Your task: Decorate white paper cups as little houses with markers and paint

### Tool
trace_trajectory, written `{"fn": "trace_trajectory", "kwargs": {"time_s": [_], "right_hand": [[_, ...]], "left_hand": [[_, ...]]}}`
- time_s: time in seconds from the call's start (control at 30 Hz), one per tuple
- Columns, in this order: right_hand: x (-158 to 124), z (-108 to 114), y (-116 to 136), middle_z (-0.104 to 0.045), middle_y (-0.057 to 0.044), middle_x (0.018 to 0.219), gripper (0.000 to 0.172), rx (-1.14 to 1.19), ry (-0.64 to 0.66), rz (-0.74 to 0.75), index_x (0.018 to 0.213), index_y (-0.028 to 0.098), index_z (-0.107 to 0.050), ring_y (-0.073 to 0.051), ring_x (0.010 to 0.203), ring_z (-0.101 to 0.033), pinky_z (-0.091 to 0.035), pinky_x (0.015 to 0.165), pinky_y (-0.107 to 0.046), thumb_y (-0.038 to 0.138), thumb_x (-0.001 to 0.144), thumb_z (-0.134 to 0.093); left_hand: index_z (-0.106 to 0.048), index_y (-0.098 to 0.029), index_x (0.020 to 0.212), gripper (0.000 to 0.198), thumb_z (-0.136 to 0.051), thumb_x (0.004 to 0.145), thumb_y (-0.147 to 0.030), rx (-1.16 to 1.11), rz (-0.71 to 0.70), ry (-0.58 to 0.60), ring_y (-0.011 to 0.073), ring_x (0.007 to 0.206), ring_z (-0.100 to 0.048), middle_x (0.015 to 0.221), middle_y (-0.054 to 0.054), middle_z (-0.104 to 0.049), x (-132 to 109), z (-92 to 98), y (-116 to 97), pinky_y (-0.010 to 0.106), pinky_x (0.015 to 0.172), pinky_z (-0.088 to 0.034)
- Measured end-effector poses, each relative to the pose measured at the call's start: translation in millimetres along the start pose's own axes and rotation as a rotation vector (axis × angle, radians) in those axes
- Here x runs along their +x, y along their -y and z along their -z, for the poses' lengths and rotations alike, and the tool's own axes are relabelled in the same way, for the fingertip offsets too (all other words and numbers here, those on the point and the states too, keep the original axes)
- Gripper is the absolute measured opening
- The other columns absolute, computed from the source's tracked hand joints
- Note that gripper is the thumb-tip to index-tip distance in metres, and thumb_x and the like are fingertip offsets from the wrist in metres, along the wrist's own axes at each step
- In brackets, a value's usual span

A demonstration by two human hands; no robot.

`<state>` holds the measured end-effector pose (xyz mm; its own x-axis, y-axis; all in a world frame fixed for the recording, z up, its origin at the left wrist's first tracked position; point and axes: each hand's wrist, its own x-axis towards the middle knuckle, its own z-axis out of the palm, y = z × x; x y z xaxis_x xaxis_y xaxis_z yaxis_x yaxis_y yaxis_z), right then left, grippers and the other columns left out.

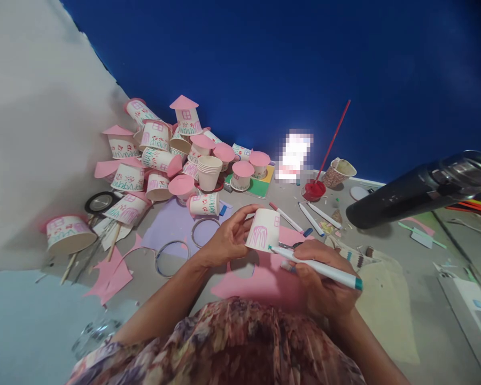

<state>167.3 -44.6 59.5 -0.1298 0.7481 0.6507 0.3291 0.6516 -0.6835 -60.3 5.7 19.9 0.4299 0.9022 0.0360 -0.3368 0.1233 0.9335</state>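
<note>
The left hand point(229, 239) grasps a paper cup point(263, 229) above pink paper point(260, 286) toward the near edge of the desk point(144, 282), seemingly steadying its rim for the green-tipped marker point(318, 268) pinched in the right hand's point(332, 282) fingers, as roofed cups point(156, 136) crowd the far left corner.
</note>
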Motion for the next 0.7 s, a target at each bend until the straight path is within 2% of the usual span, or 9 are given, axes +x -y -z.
{"fn": "trace_trajectory", "kwargs": {"time_s": [0.13,0.33,0.5,0.7], "right_hand": [[-2.2,1.6,-2.1,-0.077,-0.004,0.079,0.012,-0.017,-0.043,-0.036,0.101,0.025,-0.073,-0.023,0.072,-0.076,-0.060,0.064,-0.034,0.018,0.095,-0.066],[-0.9,3.3,-1.1,-0.078,-0.002,0.081,0.015,0.039,-0.029,0.019,0.102,0.024,-0.073,-0.020,0.070,-0.075,-0.059,0.063,-0.032,0.015,0.091,-0.068],[2.9,3.2,0.5,-0.077,-0.002,0.080,0.018,0.000,-0.066,0.003,0.102,0.023,-0.073,-0.020,0.072,-0.075,-0.059,0.064,-0.031,0.011,0.090,-0.068],[5.3,5.4,5.0,-0.077,-0.003,0.080,0.015,0.033,-0.031,0.048,0.101,0.023,-0.072,-0.019,0.069,-0.074,-0.060,0.064,-0.031,0.013,0.091,-0.066]], "left_hand": [[-0.062,-0.027,0.141,0.083,-0.087,0.065,-0.009,-0.044,-0.015,-0.005,0.0330,0.139,-0.061,0.154,0.013,-0.060,0.7,-0.3,-0.1,0.035,0.103,-0.054],[-0.063,-0.027,0.139,0.084,-0.089,0.062,-0.005,-0.073,-0.011,-0.036,0.0316,0.134,-0.064,0.152,0.013,-0.061,1.3,-2.0,-1.6,0.034,0.101,-0.054],[-0.065,-0.028,0.138,0.083,-0.092,0.062,-0.008,-0.078,-0.032,-0.042,0.0338,0.140,-0.060,0.157,0.013,-0.058,1.5,-3.7,-0.3,0.036,0.105,-0.053],[-0.065,-0.029,0.137,0.085,-0.098,0.060,-0.015,-0.060,-0.038,-0.043,0.0367,0.147,-0.054,0.156,0.013,-0.059,3.0,-5.6,-0.2,0.042,0.114,-0.049]]}}
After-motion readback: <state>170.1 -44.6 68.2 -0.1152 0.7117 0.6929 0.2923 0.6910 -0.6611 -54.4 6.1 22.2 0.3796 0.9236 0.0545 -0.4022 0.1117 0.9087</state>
